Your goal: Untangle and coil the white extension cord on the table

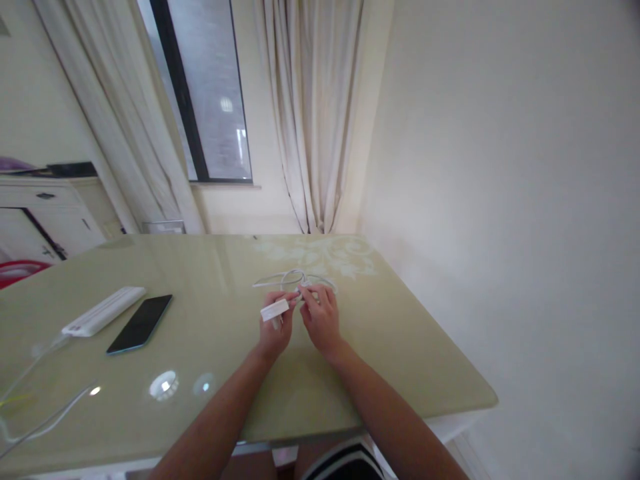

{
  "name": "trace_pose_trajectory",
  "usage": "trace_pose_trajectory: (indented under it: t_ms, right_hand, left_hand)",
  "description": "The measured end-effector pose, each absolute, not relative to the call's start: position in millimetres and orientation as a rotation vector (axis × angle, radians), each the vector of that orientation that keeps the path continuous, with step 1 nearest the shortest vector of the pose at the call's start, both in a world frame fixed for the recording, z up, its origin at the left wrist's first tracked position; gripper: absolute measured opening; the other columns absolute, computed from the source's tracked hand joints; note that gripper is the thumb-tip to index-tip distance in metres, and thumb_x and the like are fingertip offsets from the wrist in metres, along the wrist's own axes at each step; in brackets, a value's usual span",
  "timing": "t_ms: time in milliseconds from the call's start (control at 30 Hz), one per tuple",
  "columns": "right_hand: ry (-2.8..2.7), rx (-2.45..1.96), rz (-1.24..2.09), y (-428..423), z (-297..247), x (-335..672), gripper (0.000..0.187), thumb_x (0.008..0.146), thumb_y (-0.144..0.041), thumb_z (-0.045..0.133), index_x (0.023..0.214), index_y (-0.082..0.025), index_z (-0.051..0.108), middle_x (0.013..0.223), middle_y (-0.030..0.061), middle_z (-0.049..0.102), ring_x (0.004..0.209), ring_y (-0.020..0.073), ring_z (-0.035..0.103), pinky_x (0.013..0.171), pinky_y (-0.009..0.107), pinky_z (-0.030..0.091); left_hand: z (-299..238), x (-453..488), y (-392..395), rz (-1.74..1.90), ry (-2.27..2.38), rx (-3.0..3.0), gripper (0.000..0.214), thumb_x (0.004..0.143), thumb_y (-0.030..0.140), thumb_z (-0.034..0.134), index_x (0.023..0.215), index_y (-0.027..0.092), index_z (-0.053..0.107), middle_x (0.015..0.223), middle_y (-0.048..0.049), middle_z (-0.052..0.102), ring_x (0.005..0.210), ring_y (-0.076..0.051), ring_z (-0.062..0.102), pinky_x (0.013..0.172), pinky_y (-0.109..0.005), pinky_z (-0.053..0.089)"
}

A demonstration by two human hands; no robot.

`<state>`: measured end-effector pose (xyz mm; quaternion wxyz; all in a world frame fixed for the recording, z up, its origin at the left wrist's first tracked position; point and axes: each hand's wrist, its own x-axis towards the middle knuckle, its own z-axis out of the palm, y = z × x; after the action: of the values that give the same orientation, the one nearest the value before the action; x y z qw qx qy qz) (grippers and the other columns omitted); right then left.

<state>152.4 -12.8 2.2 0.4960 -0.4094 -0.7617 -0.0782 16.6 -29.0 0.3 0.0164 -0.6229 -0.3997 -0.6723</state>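
Observation:
A white charger (275, 310) sits in my left hand (277, 330), whose fingers are closed around it. Just right of it, my right hand (321, 319) is closed in a pinch on a white charging cable (295, 272). Both sets of fingertips meet close together over the table. Loops of the cable spread out beyond my fingers, and one end stretches to the left. The exact spot where the cable is gripped is partly hidden by my fingers.
To the left lie a dark-screened phone (141, 324) and a white power strip (104, 311). White cords (47, 423) run along the near left of the glossy table (400, 373). A wall (500, 200) borders its right side; curtains (320, 120) hang behind.

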Motion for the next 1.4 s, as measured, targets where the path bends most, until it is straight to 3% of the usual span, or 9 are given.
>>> trace_pose_trajectory:
  t_ms: [200, 367, 500, 700, 767, 900, 1033, 1233, 1400]
  right_hand:
    - [-1.919, -0.924, -0.224, -12, 6, 154, 0.043, 0.090, -0.006, 0.059, 0.127, -0.022, 0.074, 0.114, 0.0115, 0.068, 0.110, 0.0248, 0.060, 0.099, 0.039, 0.056]
    - [-1.973, -0.791, -0.240, -6, 6, 164, 0.045, 0.095, -0.007, 0.056, 0.136, -0.021, 0.068, 0.115, 0.0113, 0.073, 0.109, 0.0239, 0.065, 0.098, 0.039, 0.058]
    - [-2.012, -0.649, -0.249, -4, 13, 174, 0.042, 0.100, -0.009, 0.052, 0.138, -0.020, 0.064, 0.116, 0.0095, 0.076, 0.110, 0.0220, 0.068, 0.097, 0.036, 0.058]
    - [-2.089, -0.512, -0.223, -2, 18, 186, 0.034, 0.103, -0.010, 0.051, 0.134, -0.020, 0.064, 0.119, 0.0097, 0.076, 0.115, 0.0200, 0.070, 0.100, 0.036, 0.059]
    - [-2.111, -0.494, -0.206, 0, 17, 188, 0.031, 0.104, -0.013, 0.052, 0.133, -0.020, 0.064, 0.120, 0.0099, 0.076, 0.115, 0.0200, 0.070, 0.100, 0.035, 0.059]
    - [-2.159, -0.463, -0.155, 3, 19, 189, 0.022, 0.106, -0.017, 0.051, 0.122, -0.020, 0.066, 0.121, 0.0106, 0.076, 0.114, 0.0204, 0.069, 0.100, 0.037, 0.059]
    - [-2.131, -0.514, -0.059, 8, 29, 187, 0.015, 0.107, -0.024, 0.053, 0.104, -0.021, 0.068, 0.109, 0.0087, 0.077, 0.106, 0.0185, 0.070, 0.095, 0.033, 0.057]
    - [-1.939, -0.988, -0.112, 3, 30, 171, 0.033, 0.100, -0.046, 0.067, 0.079, -0.020, 0.068, 0.077, 0.0046, 0.071, 0.076, 0.0166, 0.065, 0.070, 0.026, 0.049]
    - [-1.926, -1.094, -0.034, -18, 21, 155, 0.028, 0.105, -0.042, 0.058, 0.100, -0.022, 0.076, 0.094, 0.0069, 0.079, 0.084, 0.0189, 0.071, 0.076, 0.028, 0.051]
  left_hand:
    - [1, 3, -26, -1.954, -1.193, -1.980, 0.031, 0.105, 0.036, 0.053, 0.103, 0.017, 0.076, 0.097, -0.0115, 0.072, 0.090, -0.021, 0.070, 0.081, -0.034, 0.058]
    - [0, -4, -18, -1.972, -1.201, -2.004, 0.040, 0.108, 0.045, 0.043, 0.107, 0.018, 0.073, 0.101, -0.0121, 0.074, 0.101, -0.026, 0.069, 0.095, -0.043, 0.054]
    - [5, -5, -19, -2.014, -1.289, -2.142, 0.043, 0.101, 0.053, 0.056, 0.121, 0.018, 0.070, 0.117, -0.0143, 0.073, 0.114, -0.029, 0.067, 0.104, -0.047, 0.051]
    - [5, -6, -21, -2.175, -1.291, -2.407, 0.036, 0.100, 0.045, 0.060, 0.122, 0.020, 0.073, 0.127, -0.0156, 0.067, 0.126, -0.029, 0.062, 0.113, -0.049, 0.047]
    - [0, -9, -17, -2.316, -1.318, -2.399, 0.036, 0.098, 0.048, 0.063, 0.117, 0.019, 0.072, 0.123, -0.0157, 0.066, 0.121, -0.029, 0.064, 0.106, -0.046, 0.052]
    - [-1, -13, -11, -2.583, -1.529, -2.307, 0.042, 0.093, 0.058, 0.066, 0.107, 0.019, 0.063, 0.098, -0.0078, 0.067, 0.086, -0.020, 0.070, 0.080, -0.036, 0.061]
    - [10, -13, -9, -2.820, -1.757, -2.237, 0.056, 0.082, 0.070, 0.071, 0.101, 0.019, 0.057, 0.079, -0.0019, 0.067, 0.071, -0.020, 0.071, 0.069, -0.035, 0.062]
    - [16, -13, -6, -2.950, -2.023, -1.939, 0.065, 0.074, 0.074, 0.075, 0.103, 0.018, 0.057, 0.069, -0.0015, 0.069, 0.058, -0.020, 0.069, 0.054, -0.030, 0.057]
    - [17, -14, -4, -3.021, -2.057, -1.687, 0.059, 0.074, 0.070, 0.075, 0.099, 0.019, 0.059, 0.065, 0.0018, 0.065, 0.054, -0.018, 0.067, 0.052, -0.028, 0.055]
